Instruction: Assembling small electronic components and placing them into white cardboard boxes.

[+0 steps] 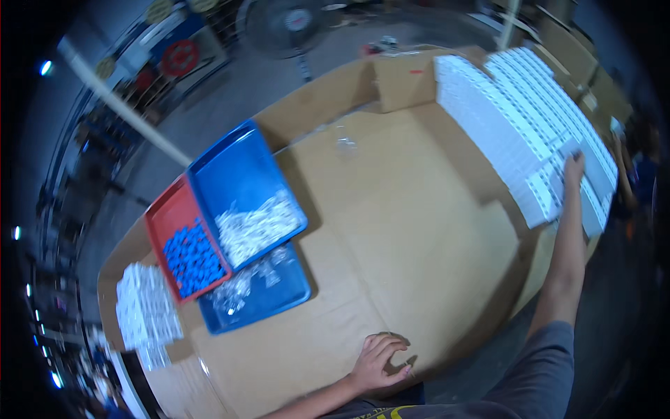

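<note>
My right hand reaches far out to the right and rests on the long stack of small white boxes lined up along the table's far right side; its fingers touch one box at the near end. Whether the fingers grip that box is not clear. My left hand rests at the near edge of the cardboard-covered table, fingers curled loosely and holding nothing.
A blue tray holds a heap of small white parts. Beside it a red tray holds blue caps. Another blue tray lies under them with clear bags. White boxes are stacked at left. A fan stands beyond.
</note>
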Demonstrator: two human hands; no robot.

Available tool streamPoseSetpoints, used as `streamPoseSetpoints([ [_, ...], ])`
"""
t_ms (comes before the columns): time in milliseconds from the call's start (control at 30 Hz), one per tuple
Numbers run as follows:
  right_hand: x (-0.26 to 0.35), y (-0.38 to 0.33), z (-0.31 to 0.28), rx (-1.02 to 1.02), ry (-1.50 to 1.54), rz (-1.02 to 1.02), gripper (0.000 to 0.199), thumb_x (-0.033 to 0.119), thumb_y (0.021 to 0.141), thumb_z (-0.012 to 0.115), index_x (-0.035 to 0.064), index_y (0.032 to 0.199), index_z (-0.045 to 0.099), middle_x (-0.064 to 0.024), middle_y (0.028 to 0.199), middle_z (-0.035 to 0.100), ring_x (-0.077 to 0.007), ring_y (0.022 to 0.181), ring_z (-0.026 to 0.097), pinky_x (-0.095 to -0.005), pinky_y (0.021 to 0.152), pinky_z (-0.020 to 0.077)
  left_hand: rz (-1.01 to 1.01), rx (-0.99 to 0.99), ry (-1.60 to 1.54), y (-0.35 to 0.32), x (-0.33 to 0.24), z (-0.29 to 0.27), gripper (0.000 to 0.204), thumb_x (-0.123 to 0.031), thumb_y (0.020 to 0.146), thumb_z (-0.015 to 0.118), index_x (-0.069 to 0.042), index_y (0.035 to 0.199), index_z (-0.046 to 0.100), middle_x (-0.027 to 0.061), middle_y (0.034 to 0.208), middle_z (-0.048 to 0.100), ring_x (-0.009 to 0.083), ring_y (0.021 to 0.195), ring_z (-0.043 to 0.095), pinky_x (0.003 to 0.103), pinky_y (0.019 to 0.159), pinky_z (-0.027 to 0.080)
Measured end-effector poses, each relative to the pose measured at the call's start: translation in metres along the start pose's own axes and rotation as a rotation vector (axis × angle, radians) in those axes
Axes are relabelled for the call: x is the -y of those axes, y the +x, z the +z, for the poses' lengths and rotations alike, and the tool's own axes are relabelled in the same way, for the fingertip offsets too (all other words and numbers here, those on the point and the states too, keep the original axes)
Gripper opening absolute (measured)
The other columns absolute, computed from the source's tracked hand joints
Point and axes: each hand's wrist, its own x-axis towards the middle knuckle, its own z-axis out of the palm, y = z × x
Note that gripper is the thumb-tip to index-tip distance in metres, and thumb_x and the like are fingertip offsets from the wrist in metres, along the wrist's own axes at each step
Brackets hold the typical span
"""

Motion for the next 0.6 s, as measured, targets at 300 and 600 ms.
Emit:
streamPoseSetpoints([
  [300,0.206,-0.235,-0.120,0.103,0.215,-0.318,0.034,0.011,0.109,0.053,-0.0031,0.138,0.063,-0.0151,0.137,0.067,-0.0245,0.129,0.061,-0.0358,0.111,0.0455,0.026,-0.068,-0.037,-0.019,0.009,0.003,0.040,-0.036,0.089,0.075,-0.008,0.113,0.060,0.0121,0.114,0.059,0.0297,0.117,0.055,0.044,0.104,0.039],
  [600,0.363,-0.556,-0.187,0.828,0.427,-0.352,0.027,-0.002,0.095,0.056,-0.0057,0.119,0.067,-0.0154,0.117,0.069,-0.0269,0.110,0.065,-0.0373,0.102,0.0490,-0.009,-0.086,-0.098,-0.024,0.008,0.015,0.033,-0.031,0.089,0.072,-0.006,0.107,0.059,0.0139,0.108,0.060,0.0293,0.113,0.056,0.043,0.104,0.039],
])
